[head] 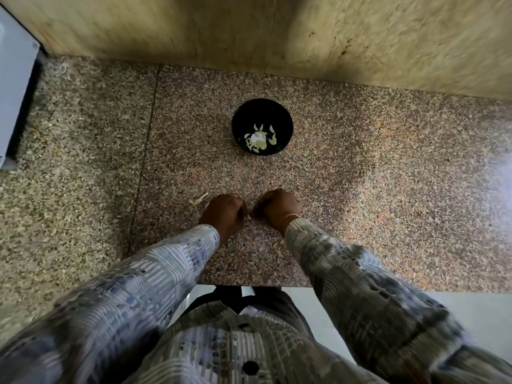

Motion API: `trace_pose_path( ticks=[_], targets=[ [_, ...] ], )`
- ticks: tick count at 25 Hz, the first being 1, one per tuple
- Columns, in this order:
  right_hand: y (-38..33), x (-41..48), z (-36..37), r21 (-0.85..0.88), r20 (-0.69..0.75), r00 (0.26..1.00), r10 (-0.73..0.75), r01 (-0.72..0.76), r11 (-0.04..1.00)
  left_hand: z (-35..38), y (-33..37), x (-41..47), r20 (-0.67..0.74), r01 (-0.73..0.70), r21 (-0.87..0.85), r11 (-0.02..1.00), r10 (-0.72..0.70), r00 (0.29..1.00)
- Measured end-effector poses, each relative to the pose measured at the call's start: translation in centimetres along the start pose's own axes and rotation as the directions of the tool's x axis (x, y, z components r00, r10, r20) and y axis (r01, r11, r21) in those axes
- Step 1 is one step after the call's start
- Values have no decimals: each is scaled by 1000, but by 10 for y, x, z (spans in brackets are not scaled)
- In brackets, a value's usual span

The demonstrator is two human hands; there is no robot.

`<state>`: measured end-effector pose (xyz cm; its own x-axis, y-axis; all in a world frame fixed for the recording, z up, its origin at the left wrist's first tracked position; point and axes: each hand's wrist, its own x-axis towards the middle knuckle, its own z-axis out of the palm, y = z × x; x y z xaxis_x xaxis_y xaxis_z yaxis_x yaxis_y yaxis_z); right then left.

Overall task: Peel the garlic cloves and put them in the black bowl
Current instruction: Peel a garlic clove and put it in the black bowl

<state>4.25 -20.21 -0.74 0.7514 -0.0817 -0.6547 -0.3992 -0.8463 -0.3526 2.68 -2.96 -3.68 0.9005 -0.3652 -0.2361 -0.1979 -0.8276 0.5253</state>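
Garlic clove (250, 216) shows only as a small pale tip in the narrow gap between the two hands, on the near side of the black bowl (285, 117) and well apart from it. The left hand (224, 214) is curled into a loose fist, thumb side turned inward, and it pinches the clove at the thumb. The right hand (278, 207) is curled the same way just beside it, knuckles up, its thumb tip reaching the pale tip. Its fingers are tucked under, so I cannot tell whether they grip the clove too. Most of the clove is hidden by both hands.

Several peeled cloves (259, 138) lie inside the black bowl, gathered on its nearer half. A scrap of garlic skin (200, 200) lies on the granite counter (388, 176), nearer than the bowl and to its left, just beside the left hand's knuckles. A thin bangle (288, 218) circles the right wrist, above a patterned sleeve (346, 273). Behind the bowl rises a beige stone wall (249, 31).
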Motion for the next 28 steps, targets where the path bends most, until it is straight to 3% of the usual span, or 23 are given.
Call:
trace_pose_path(
  ticks=[3,6,8,10,11,12,14,15,17,18,19,20,21,22,23,24,25,26,27,28],
  targets=[
    [2,-13,8,97,-6,999,-34,35,995,-4,4,-4,-7,29,-12,1000,-29,1000],
    [3,-27,3,158,-27,997,-66,70,985,-8,13,-14,-14,214,-264,940,-226,974],
    [4,-39,-1,436,-3,998,-65,60,898,-8,22,-22,12,332,-549,767,-390,921],
    [6,-54,-7,750,114,993,-44,-57,659,-8,39,-30,121,397,-800,449,-527,841],
    [8,-60,-8,805,142,988,-65,-77,588,-10,47,-33,175,401,-862,310,-560,810],
    [11,-65,-9,806,107,989,-103,-26,591,-15,56,-36,210,399,-890,219,-580,787],
    [17,-67,-11,555,-168,938,-303,344,757,-26,66,-40,326,431,-901,45,-586,742],
    [19,-65,-15,318,-295,823,-486,564,762,-32,68,-42,427,451,-887,-102,-554,715],
    [30,-61,-28,-24,-309,545,-779,814,580,-41,78,-48,607,428,-786,-446,-424,673],
    [33,-63,-34,-54,-277,487,-828,853,519,-43,85,-51,621,409,-764,-499,-396,677],
    [35,-67,-38,-13,-279,510,-813,845,535,-43,92,-52,559,397,-821,-410,-436,705],
    [36,-73,-43,169,-291,638,-713,768,618,-41,101,-53,385,375,-918,-131,-524,760],
    [33,-79,-49,459,-230,823,-519,562,688,-37,107,-55,91,297,-910,290,-558,825],
    [30,-84,-54,737,-22,943,-332,240,632,-35,111,-59,-214,172,-707,686,-439,872],
    [28,-88,-58,862,238,943,-233,-94,499,-34,113,-62,-409,33,-426,904,-225,884],
    [28,-89,-63,880,414,887,-205,-333,338,-34,111,-64,-490,-83,-188,979,-20,872],
    [30,-88,-64,861,499,844,-195,-456,227,-33,110,-64,-504,-151,-19,988,121,855],
    [30,-90,-66,858,509,837,-200,-475,196,-30,112,-63,-510,-162,35,986,157,846],
    [32,-92,-67,895,421,879,-223,-363,261,-28,120,-64,-524,-110,-51,993,67,849],
    [36,-95,-65,912,216,936,-279,-92,400,-29,129,-62,-503,-4,-345,939,-181,845]
  ],
)
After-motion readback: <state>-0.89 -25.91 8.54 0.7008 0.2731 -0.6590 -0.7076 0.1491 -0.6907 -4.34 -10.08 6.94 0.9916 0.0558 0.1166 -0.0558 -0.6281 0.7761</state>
